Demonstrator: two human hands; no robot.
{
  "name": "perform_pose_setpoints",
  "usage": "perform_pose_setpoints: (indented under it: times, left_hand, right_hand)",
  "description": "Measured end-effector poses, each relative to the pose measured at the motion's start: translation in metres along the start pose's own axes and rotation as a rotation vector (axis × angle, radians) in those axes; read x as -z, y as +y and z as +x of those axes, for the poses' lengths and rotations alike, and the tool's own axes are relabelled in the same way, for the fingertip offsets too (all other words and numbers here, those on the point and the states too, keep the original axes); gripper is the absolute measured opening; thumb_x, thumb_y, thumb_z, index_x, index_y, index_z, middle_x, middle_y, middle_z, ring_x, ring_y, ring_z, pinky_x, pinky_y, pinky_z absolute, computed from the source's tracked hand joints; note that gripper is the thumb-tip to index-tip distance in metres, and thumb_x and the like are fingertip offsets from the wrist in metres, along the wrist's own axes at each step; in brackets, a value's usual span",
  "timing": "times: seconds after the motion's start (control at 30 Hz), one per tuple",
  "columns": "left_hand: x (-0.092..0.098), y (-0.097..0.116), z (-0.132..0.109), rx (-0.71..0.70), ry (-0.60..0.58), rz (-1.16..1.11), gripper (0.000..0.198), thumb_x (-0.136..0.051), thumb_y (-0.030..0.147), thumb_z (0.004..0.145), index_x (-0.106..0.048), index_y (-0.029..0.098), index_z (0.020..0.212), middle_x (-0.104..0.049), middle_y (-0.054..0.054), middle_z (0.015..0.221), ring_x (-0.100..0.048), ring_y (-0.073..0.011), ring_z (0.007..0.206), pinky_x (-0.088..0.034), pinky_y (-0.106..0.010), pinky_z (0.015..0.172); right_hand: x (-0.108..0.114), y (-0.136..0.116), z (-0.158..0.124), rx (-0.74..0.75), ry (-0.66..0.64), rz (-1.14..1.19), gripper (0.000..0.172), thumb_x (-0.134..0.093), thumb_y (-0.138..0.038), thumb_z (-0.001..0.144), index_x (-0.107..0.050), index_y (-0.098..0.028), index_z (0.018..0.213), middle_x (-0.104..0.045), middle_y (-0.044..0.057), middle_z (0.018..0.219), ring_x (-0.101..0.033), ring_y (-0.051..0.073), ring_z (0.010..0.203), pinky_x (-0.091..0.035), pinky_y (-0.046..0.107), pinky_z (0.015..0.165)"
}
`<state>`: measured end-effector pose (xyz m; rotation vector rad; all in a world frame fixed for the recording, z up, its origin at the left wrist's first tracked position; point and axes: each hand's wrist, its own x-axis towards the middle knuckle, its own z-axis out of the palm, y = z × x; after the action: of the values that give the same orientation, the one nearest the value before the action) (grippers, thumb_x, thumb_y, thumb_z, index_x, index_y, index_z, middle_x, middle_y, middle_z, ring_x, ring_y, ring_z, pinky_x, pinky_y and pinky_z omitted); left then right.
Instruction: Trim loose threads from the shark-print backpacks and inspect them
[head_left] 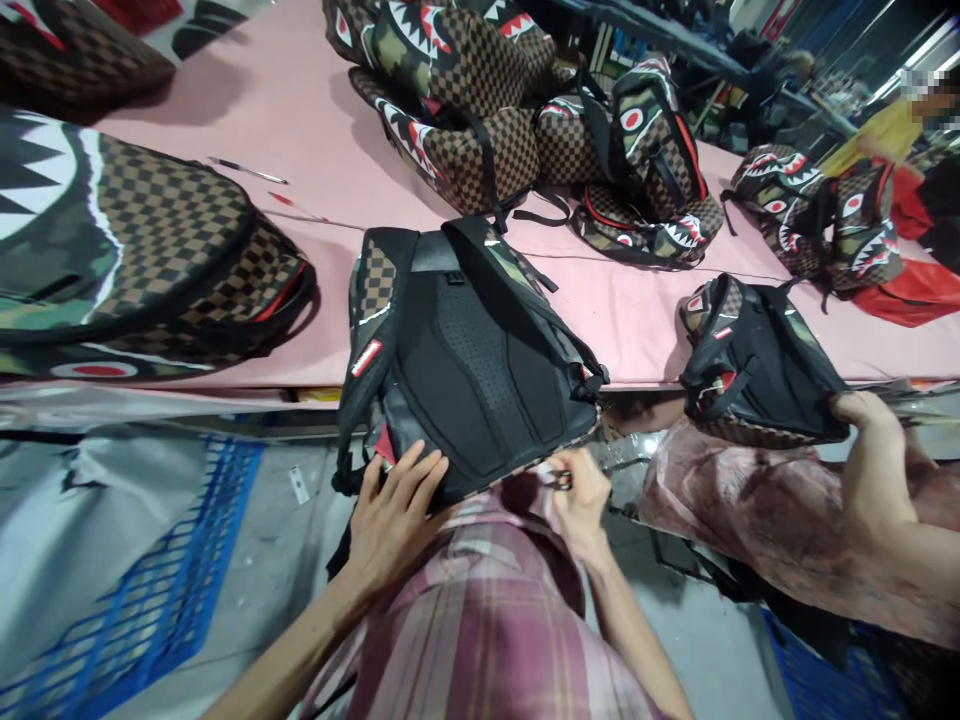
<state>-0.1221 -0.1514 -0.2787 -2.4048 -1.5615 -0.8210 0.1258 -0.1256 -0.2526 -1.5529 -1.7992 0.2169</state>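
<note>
A black-backed backpack (480, 360) with checkered and camo sides lies in front of me, its padded back and shoulder straps facing up. It overhangs the table's near edge toward my lap. My left hand (397, 500) rests on its lower left corner, fingers stretched out over the black panel. Beside the lower right corner, my right hand (583, 495) is closed, palm inward, around a small dark tool (559, 478) that mostly hides in the fingers. I cannot make out its exact kind. My right fingers are close to the bag's bottom edge.
A large shark-face backpack (172, 240) lies left on the pink table (300, 130), near a pen (247, 170). More backpacks (480, 110) are piled at the back. At right, a co-worker's hand (862, 410) touches another backpack (772, 360). A blue crate (172, 570) stands low left.
</note>
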Motion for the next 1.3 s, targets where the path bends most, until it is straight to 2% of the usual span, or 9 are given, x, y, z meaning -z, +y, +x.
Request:
perform_pose_setpoints:
  times: [0.1,0.2,0.33,0.5,0.63,0.77,0.9,1.03,1.3]
  left_hand:
    - [0.018,-0.015,-0.014,-0.018,-0.093,0.013,0.045,-0.059,0.034,0.08,-0.052,0.016,0.12,-0.064,-0.013,0.112,-0.053,-0.028,0.114,-0.024,-0.047,0.106]
    - [0.037,-0.025,-0.029,0.081,-0.262,-0.051,0.041,-0.058,0.033,0.081,-0.055,0.018,0.119,-0.061,-0.011,0.119,-0.049,-0.0274,0.119,-0.024,-0.048,0.107]
    - [0.038,-0.027,-0.033,0.598,-0.428,-0.408,0.055,-0.057,0.037,0.079,-0.045,0.017,0.129,-0.057,-0.014,0.124,-0.055,-0.0259,0.111,-0.045,-0.041,0.092]
    - [0.01,-0.026,0.006,1.358,-0.019,-1.017,0.057,-0.046,0.032,0.083,-0.034,0.009,0.134,-0.05,-0.02,0.13,-0.054,-0.0212,0.114,-0.046,-0.035,0.092]
    - [0.009,-0.02,0.028,1.645,0.147,-1.211,0.046,-0.053,0.031,0.079,-0.047,0.016,0.122,-0.046,-0.016,0.133,-0.048,-0.0217,0.12,-0.045,-0.033,0.089]
    - [0.021,-0.005,0.005,1.589,-0.04,-1.369,0.051,-0.066,0.033,0.066,-0.052,0.021,0.113,-0.056,-0.01,0.119,-0.059,-0.019,0.096,-0.046,-0.023,0.064]
    - [0.028,-0.003,-0.02,1.331,-0.412,-1.56,0.036,-0.074,0.035,0.056,-0.058,0.014,0.081,-0.062,-0.001,0.072,-0.055,-0.0096,0.061,-0.035,-0.017,0.05]
    - [0.027,-0.023,-0.009,1.277,-0.673,-1.571,0.035,-0.069,0.043,0.064,-0.059,0.013,0.078,-0.06,0.0,0.062,-0.057,-0.0109,0.056,-0.035,-0.018,0.048]
    - [0.014,-0.051,0.037,1.329,-0.165,-1.429,0.048,-0.075,0.041,0.057,-0.062,0.013,0.094,-0.065,-0.002,0.07,-0.058,-0.0125,0.058,-0.037,-0.02,0.047]
  right_hand:
    - [0.025,0.03,0.007,-0.169,-0.013,0.0,0.017,-0.047,-0.025,0.08,-0.061,-0.017,0.074,-0.06,0.001,0.069,-0.054,0.014,0.064,-0.039,0.024,0.059]
    - [0.031,0.055,0.009,-0.314,-0.218,0.167,0.019,-0.056,-0.034,0.075,-0.063,-0.017,0.07,-0.058,0.0,0.065,-0.051,0.014,0.062,-0.039,0.025,0.059]
    - [0.008,0.08,0.021,-0.669,-0.028,0.448,0.031,-0.065,-0.042,0.067,-0.065,-0.013,0.077,-0.052,-0.002,0.057,-0.041,0.01,0.05,-0.033,0.023,0.049]
    - [-0.04,0.079,0.04,-0.742,0.035,0.63,0.04,-0.064,-0.045,0.067,-0.064,-0.012,0.09,-0.059,0.001,0.071,-0.049,0.011,0.059,-0.037,0.023,0.053]
    - [-0.061,0.07,0.036,-0.62,0.025,0.695,0.032,-0.065,-0.036,0.067,-0.062,-0.016,0.092,-0.062,0.003,0.084,-0.056,0.014,0.073,-0.044,0.029,0.069]
    - [-0.058,0.073,0.03,-0.643,0.023,0.682,0.033,-0.067,-0.031,0.065,-0.061,-0.016,0.094,-0.062,0.003,0.086,-0.056,0.015,0.075,-0.044,0.031,0.073]
    - [-0.053,0.074,0.032,-0.588,-0.014,0.612,0.035,-0.067,-0.031,0.064,-0.06,-0.016,0.094,-0.061,0.003,0.088,-0.055,0.016,0.078,-0.044,0.03,0.074]
    - [-0.05,0.07,0.037,-0.568,-0.095,0.589,0.039,-0.069,-0.034,0.061,-0.059,-0.017,0.095,-0.062,0.003,0.085,-0.056,0.016,0.076,-0.046,0.029,0.071]
    - [-0.06,0.074,0.04,-0.642,-0.064,0.624,0.041,-0.071,-0.035,0.056,-0.062,-0.019,0.093,-0.065,0.003,0.089,-0.061,0.02,0.078,-0.051,0.03,0.066]
